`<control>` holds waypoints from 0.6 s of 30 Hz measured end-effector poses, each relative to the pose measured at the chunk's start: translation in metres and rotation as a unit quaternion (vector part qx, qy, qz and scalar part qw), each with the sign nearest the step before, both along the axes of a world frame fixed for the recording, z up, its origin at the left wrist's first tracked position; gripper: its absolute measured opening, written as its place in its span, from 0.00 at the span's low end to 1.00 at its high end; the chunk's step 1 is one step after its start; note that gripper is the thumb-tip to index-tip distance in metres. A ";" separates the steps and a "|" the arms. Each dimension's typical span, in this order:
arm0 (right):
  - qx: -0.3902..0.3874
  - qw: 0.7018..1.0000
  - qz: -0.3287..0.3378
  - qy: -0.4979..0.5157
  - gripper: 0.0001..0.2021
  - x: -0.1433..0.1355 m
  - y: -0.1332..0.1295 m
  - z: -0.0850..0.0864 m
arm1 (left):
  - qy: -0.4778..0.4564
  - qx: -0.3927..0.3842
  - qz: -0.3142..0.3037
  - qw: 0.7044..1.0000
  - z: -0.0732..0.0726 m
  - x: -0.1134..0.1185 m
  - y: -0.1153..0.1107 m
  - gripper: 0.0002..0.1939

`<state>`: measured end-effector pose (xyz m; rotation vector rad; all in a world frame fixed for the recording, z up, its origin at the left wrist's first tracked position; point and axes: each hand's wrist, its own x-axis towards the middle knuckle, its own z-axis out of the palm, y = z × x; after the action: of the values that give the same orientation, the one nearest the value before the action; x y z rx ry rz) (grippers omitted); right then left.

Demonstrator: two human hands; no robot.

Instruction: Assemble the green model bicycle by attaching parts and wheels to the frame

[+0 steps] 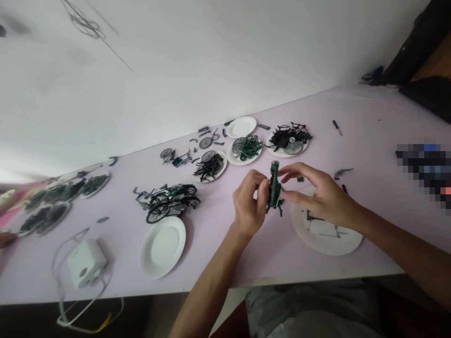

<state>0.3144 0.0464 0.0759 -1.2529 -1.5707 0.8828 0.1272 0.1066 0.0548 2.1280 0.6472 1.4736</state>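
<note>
Two hands grasping a green part above a pale lilac table set against a white wall.

The left hand (pixel 251 203) and right hand (pixel 322 195) both pinch the green part (pixel 274 190), held upright just over the table (pixel 369 141), beside the near plate (pixel 326 232). Paper plates in the central area: six, of which three far ones (pixel 246 149) carry heaps of dark parts and one (pixel 163 246) is bare. One built model bicycle (pixel 169 201) stands mid-table. More filled plates (pixel 58 199) lie at the left edge, blurred. One white box (pixel 85 263) with a cable rests near left.
</note>
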 end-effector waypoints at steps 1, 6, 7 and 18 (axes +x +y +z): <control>0.005 1.000 -0.007 -0.006 0.17 0.000 -0.001 0.002 | -0.004 -0.006 0.011 1.000 0.000 0.000 0.000 0.14; 0.020 0.999 -0.033 -0.020 0.12 0.005 0.001 0.000 | -0.047 -0.114 0.078 0.989 0.003 0.000 0.002 0.25; 0.010 0.999 -0.033 -0.021 0.12 0.006 0.002 -0.002 | -0.058 -0.138 0.077 0.986 0.003 0.000 0.003 0.27; -0.154 0.957 -0.038 0.241 0.26 0.004 0.014 -0.015 | -0.239 -0.266 0.027 0.934 -0.007 0.007 0.010 0.20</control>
<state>0.3179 0.0608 0.0604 -1.1839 -1.0173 1.3062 0.1338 0.1168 0.0476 1.2930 0.8040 1.5453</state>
